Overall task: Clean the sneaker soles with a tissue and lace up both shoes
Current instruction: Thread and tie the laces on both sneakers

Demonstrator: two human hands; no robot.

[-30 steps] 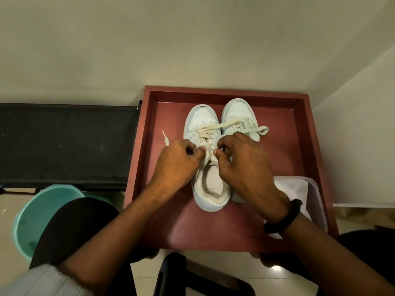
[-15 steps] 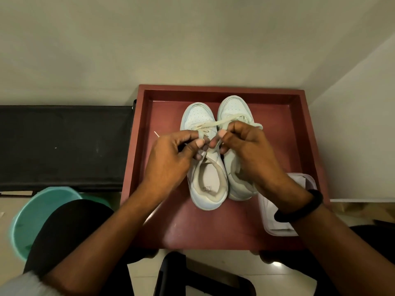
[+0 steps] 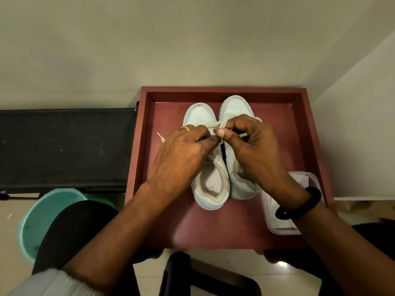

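Nearest us, the clear tissue container [image 3: 284,228] sits in the near-right corner of the red tray [image 3: 213,229], under our right wrist and just beside the heel of the right sneaker [image 3: 236,107]. Both sneakers stand upright mid-tray, side by side and touching, heels toward us and toes toward the far rim, so their long axes run straight away from us. We judge the left sneaker [image 3: 210,189] is the one being laced. Our left hand [image 3: 183,154] curls over its eyelet zone, fingertips pinching the lace [image 3: 210,124]. Our right hand [image 3: 252,150] pinches the same lace between thumb and forefinger, just across the tongue. The lace runs crosswise, square to the shoe axis, and a free tip [image 3: 159,136] pokes out past the left hand. The hands nearly touch and are equally near the eyelets. Next pull is probably sideways, but our fingers hide which eyelet. Left of the tray is a black bench [image 3: 64,146], with a teal bucket [image 3: 38,214] below it. Beyond is a plain wall [image 3: 192,39].
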